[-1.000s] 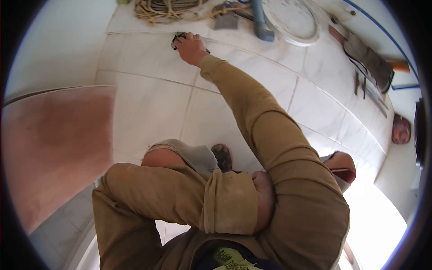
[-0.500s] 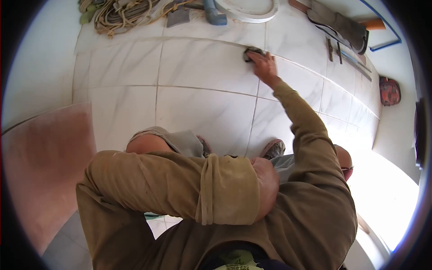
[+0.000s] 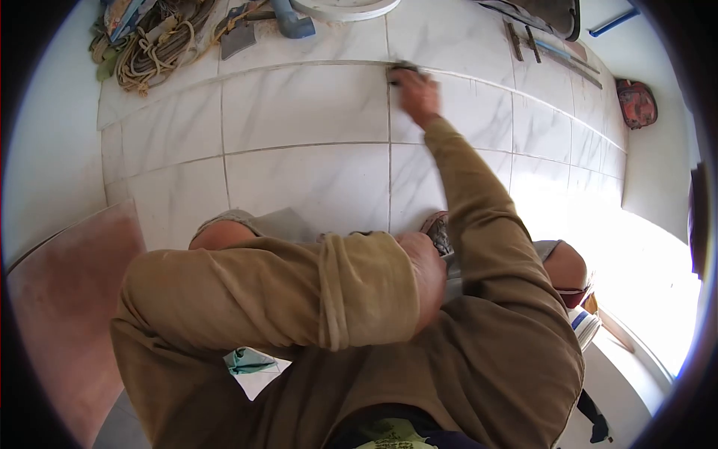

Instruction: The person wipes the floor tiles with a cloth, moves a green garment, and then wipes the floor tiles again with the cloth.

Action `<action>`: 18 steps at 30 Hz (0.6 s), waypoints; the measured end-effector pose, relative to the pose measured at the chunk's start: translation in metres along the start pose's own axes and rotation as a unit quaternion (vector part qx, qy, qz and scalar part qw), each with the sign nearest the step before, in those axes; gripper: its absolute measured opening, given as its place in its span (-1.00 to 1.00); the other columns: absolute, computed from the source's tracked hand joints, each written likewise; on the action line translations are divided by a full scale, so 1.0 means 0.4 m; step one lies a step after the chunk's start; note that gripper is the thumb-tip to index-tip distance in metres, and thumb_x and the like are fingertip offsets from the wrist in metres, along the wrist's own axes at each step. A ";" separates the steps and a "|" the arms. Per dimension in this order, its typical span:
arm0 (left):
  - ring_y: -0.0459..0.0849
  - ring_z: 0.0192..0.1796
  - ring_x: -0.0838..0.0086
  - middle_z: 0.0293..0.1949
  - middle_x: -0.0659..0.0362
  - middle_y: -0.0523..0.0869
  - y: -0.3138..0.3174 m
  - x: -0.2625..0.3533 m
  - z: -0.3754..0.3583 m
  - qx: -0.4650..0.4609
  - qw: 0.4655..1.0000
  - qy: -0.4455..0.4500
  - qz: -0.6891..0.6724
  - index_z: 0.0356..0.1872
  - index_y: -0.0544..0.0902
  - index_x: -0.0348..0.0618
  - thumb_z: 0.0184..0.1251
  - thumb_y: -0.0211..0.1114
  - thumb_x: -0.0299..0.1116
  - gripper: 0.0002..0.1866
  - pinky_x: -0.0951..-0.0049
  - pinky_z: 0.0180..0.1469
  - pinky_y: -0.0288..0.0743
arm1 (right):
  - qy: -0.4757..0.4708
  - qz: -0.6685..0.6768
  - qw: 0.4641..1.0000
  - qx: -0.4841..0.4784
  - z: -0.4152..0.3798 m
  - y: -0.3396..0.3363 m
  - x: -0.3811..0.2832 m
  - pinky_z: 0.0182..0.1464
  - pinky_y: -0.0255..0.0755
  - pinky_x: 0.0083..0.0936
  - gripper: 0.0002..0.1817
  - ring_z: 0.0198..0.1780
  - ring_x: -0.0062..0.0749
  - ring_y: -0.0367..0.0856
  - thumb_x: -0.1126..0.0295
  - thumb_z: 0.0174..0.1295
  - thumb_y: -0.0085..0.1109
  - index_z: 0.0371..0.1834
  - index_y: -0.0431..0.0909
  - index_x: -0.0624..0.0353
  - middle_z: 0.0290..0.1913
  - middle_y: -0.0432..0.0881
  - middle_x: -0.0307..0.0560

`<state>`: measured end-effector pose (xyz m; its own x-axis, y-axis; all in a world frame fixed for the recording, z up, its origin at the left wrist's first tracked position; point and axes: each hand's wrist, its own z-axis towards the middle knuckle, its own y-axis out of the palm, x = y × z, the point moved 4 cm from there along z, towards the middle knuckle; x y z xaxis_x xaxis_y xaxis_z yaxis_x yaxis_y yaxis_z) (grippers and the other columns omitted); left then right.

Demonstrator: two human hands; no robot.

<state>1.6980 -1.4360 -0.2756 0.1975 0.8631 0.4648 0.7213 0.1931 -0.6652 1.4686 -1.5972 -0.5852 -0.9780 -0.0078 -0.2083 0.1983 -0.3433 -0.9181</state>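
Note:
My right hand point(image 3: 419, 96) reaches far forward, slightly blurred, its fingers pressed down on a dark rag point(image 3: 402, 67). The rag is a small dark wad, mostly covered by the fingers. It lies on the long joint between two rows of white, grey-veined floor tiles point(image 3: 307, 105), right by a crossing joint. My left arm is folded across my body over the knees. Past its rolled cuff only a strip of bare skin point(image 3: 428, 280) shows, and the fingers of my left hand are hidden.
A coil of rope point(image 3: 161, 49), a flat grey blade point(image 3: 238, 40), a blue pipe elbow point(image 3: 293, 24) and a white ring point(image 3: 348, 7) lie at the far side. A reddish board point(image 3: 75, 299) leans at left. Thin bars point(image 3: 532, 45) and a red bag point(image 3: 637, 104) are at right.
My right hand with the rag has slid a little to the right along the tile joint, past the crossing joint. The view has turned to the right. My left arm stays folded.

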 end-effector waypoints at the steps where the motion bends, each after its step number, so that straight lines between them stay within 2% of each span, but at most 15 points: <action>1: 0.81 -0.17 0.30 -0.21 0.16 0.80 0.000 -0.012 -0.006 -0.007 1.000 -0.017 -0.002 -0.09 0.75 -0.14 0.19 0.39 -0.30 -0.72 0.23 -0.35 0.58 | 0.029 -0.006 0.999 0.027 -0.045 -0.037 0.095 0.03 0.41 -0.05 -0.54 0.06 -0.05 0.58 0.52 0.19 0.06 0.12 0.61 -0.23 0.12 0.67 -0.38; 2: 0.82 -0.18 0.30 -0.21 0.15 0.80 0.004 -0.017 -0.012 -0.015 0.999 -0.031 -0.002 -0.09 0.74 -0.15 0.20 0.38 -0.31 -0.73 0.24 -0.36 0.58 | 0.085 -0.054 0.995 -0.006 -0.083 -0.070 0.181 0.09 0.42 -0.04 -0.54 0.13 -0.03 0.54 0.48 0.23 0.04 0.18 0.60 -0.23 0.18 0.66 -0.39; 3: 0.82 -0.19 0.30 -0.23 0.16 0.80 0.011 -0.012 -0.018 -0.014 1.000 -0.026 -0.005 -0.08 0.72 -0.16 0.21 0.37 -0.32 -0.72 0.25 -0.36 0.58 | 0.212 -0.109 0.969 -0.063 -0.110 -0.126 0.231 0.15 0.41 -0.01 -0.54 0.18 0.00 0.51 0.44 0.27 0.01 0.22 0.59 -0.22 0.26 0.64 -0.40; 4: 0.82 -0.20 0.31 -0.24 0.16 0.80 0.024 -0.006 -0.021 -0.021 1.000 -0.014 -0.005 -0.09 0.72 -0.16 0.21 0.37 -0.32 -0.73 0.26 -0.37 0.58 | 0.286 -0.127 0.946 -0.083 -0.123 -0.171 0.257 0.17 0.39 0.06 -0.55 0.21 0.01 0.50 0.39 0.28 0.00 0.22 0.59 -0.21 0.29 0.63 -0.36; 6: 0.82 -0.20 0.33 -0.26 0.16 0.80 0.031 0.007 -0.031 -0.019 1.000 0.009 -0.007 -0.11 0.72 -0.16 0.20 0.37 -0.32 -0.74 0.27 -0.37 0.58 | 0.306 -0.185 0.930 -0.092 -0.120 -0.157 0.251 0.15 0.39 0.10 -0.57 0.22 0.02 0.49 0.38 0.26 0.01 0.20 0.60 -0.18 0.26 0.64 -0.30; 8: 0.82 -0.21 0.34 -0.28 0.16 0.80 0.020 0.020 -0.031 0.000 0.999 0.034 -0.010 -0.13 0.71 -0.16 0.20 0.36 -0.32 -0.76 0.28 -0.38 0.57 | 0.205 -0.129 0.970 -0.013 -0.107 -0.035 0.213 0.13 0.43 0.06 -0.49 0.16 0.03 0.55 0.45 0.17 0.06 0.23 0.60 -0.15 0.32 0.62 -0.29; 10: 0.82 -0.22 0.36 -0.30 0.16 0.80 -0.005 0.029 -0.015 0.025 0.998 0.054 -0.004 -0.16 0.71 -0.16 0.19 0.36 -0.33 -0.77 0.29 -0.38 0.57 | 0.152 -0.074 0.985 -0.022 -0.038 0.000 0.027 0.11 0.43 0.08 -0.48 0.15 -0.03 0.58 0.51 0.14 0.08 0.20 0.60 -0.12 0.26 0.65 -0.28; 12: 0.82 -0.22 0.38 -0.32 0.16 0.80 -0.034 0.028 -0.005 0.051 0.997 0.058 0.005 -0.18 0.70 -0.16 0.19 0.36 -0.33 -0.79 0.30 -0.39 0.57 | 0.050 -0.029 0.997 -0.054 0.013 -0.024 -0.131 0.14 0.45 0.04 -0.57 0.17 0.00 0.55 0.53 0.19 0.05 0.11 0.64 -0.10 0.19 0.66 -0.28; 15: 0.82 -0.25 0.41 -0.36 0.17 0.79 -0.061 -0.016 -0.043 0.078 0.997 -0.018 -0.018 -0.22 0.69 -0.15 0.18 0.35 -0.33 -0.82 0.33 -0.40 0.56 | 0.039 -0.024 0.999 -0.013 -0.023 -0.033 -0.045 0.13 0.46 0.00 -0.58 0.15 -0.04 0.59 0.53 0.20 0.04 0.09 0.64 -0.10 0.19 0.67 -0.27; 16: 0.81 -0.26 0.43 -0.38 0.18 0.78 -0.064 -0.036 -0.068 0.087 0.994 -0.060 -0.042 -0.24 0.69 -0.13 0.17 0.35 -0.33 -0.83 0.35 -0.41 0.55 | 0.031 0.012 0.999 0.033 -0.052 -0.014 0.061 0.13 0.47 -0.03 -0.58 0.11 -0.05 0.63 0.52 0.19 0.05 0.08 0.64 -0.12 0.19 0.68 -0.26; 17: 0.81 -0.28 0.45 -0.40 0.18 0.77 -0.060 -0.051 -0.095 0.093 0.988 -0.105 -0.070 -0.26 0.69 -0.12 0.16 0.34 -0.33 -0.84 0.37 -0.42 0.54 | 0.114 -0.063 0.991 0.007 -0.080 -0.057 0.121 0.18 0.47 -0.05 -0.56 0.06 -0.05 0.65 0.52 0.19 0.06 0.11 0.64 -0.16 0.17 0.69 -0.24; 18: 0.80 -0.30 0.47 -0.42 0.20 0.76 -0.055 -0.047 -0.112 0.115 0.986 -0.107 -0.060 -0.27 0.68 -0.11 0.16 0.33 -0.34 -0.86 0.38 -0.42 0.54 | 0.186 -0.040 0.982 0.004 -0.125 -0.059 0.220 0.18 0.47 -0.02 -0.57 0.09 0.02 0.63 0.47 0.23 0.04 0.15 0.62 -0.16 0.21 0.67 -0.25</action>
<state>1.7080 -1.4774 -0.2436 -0.0436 0.9015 0.4306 0.5561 0.3799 -0.7392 1.3811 -1.5427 -0.5987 -0.8993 0.3621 -0.2452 0.1190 -0.3370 -0.9340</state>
